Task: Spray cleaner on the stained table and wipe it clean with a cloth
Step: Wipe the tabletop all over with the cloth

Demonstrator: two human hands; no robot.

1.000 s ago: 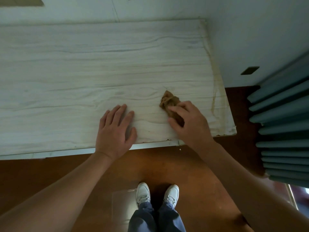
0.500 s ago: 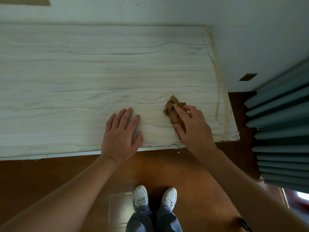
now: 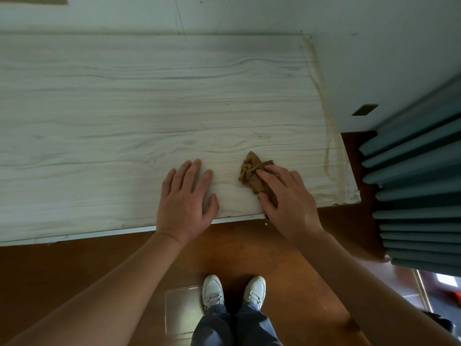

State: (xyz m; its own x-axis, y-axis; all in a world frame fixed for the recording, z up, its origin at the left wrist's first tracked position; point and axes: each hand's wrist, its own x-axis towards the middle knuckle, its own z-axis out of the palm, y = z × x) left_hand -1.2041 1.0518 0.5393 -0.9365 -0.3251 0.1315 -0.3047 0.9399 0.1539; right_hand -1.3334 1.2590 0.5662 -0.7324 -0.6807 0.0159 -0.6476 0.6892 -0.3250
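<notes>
1 cloth [image 3: 251, 168] in right hand [image 3: 290, 204]; left hand [image 3: 184, 204] flat on table [image 3: 124, 108].

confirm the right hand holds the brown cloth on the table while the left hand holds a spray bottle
No: the head view shows the left hand holding nothing, resting flat on the table. The right hand does hold the brown cloth.

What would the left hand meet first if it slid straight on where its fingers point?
Ahead of the left hand the pale wood-grain table looks free, probably as far as the white wall behind it.
</notes>
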